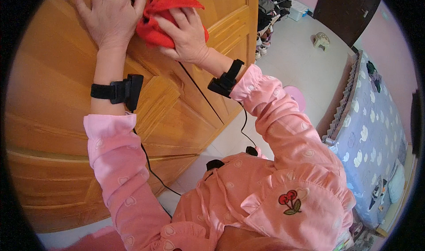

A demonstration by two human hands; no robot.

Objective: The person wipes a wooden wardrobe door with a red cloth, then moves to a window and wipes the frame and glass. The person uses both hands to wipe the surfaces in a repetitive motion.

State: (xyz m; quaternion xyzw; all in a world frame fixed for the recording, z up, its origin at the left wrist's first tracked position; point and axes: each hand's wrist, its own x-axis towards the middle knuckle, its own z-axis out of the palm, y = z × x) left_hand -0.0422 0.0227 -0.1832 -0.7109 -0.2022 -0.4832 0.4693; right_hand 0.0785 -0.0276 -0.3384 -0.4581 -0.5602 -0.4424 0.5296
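Note:
Both my hands are raised to a wooden wardrobe with panelled doors. My left hand lies flat on the wood with its fingers spread, holding nothing. Just to its right, my right hand grips a bunched red cloth pressed to the door surface. Part of the cloth is covered by my fingers, and a loose flap sticks up above them. A dark narrow gap between the doors runs below the right hand.
Black straps with small devices sit on both wrists, and thin cables hang from them. At right is a bed with a blue patterned cover. Farther back stand a shoe rack, a white bin, a small stool and a dark door.

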